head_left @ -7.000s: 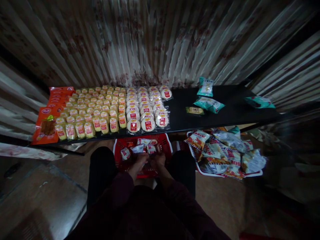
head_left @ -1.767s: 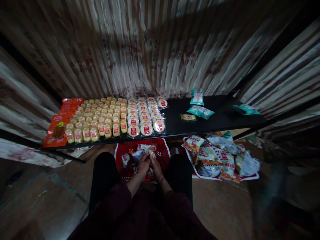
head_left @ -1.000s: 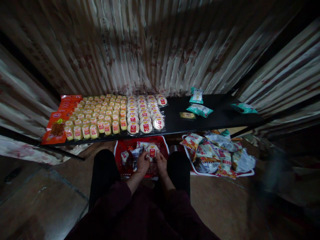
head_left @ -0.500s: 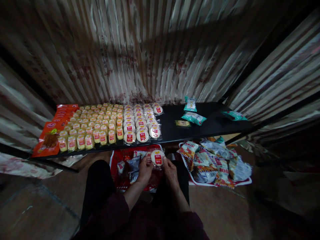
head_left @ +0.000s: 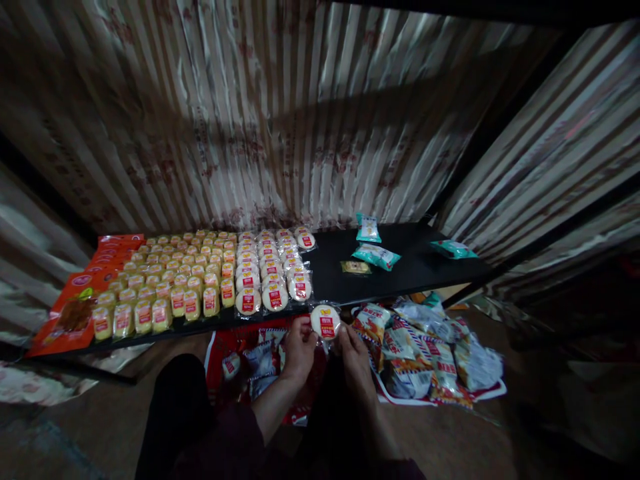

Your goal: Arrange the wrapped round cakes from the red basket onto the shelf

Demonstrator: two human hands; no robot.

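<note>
A round wrapped cake (head_left: pixel 325 322) with a red label is held between my left hand (head_left: pixel 299 347) and my right hand (head_left: pixel 353 344), just below the front edge of the black table (head_left: pixel 430 267). Under my hands stands a red basket (head_left: pixel 225 340) with more wrapped snacks. On the table, three columns of the same round cakes (head_left: pixel 273 267) lie beside rows of small yellow cakes (head_left: pixel 170 280). The nearest round cake on the table lies a little above and left of the held one.
Orange packets (head_left: pixel 75 307) line the table's left end. Teal packets (head_left: pixel 376 255) and a small one (head_left: pixel 355 267) lie on its right half, another (head_left: pixel 453 249) far right. A second tray (head_left: pixel 435 347) of mixed snack bags sits on the floor at right. Striped curtains hang behind.
Both hands dug in the red basket, then lifted one round cake out and raised it up and right toward the table's front edge. My view tilted up.
</note>
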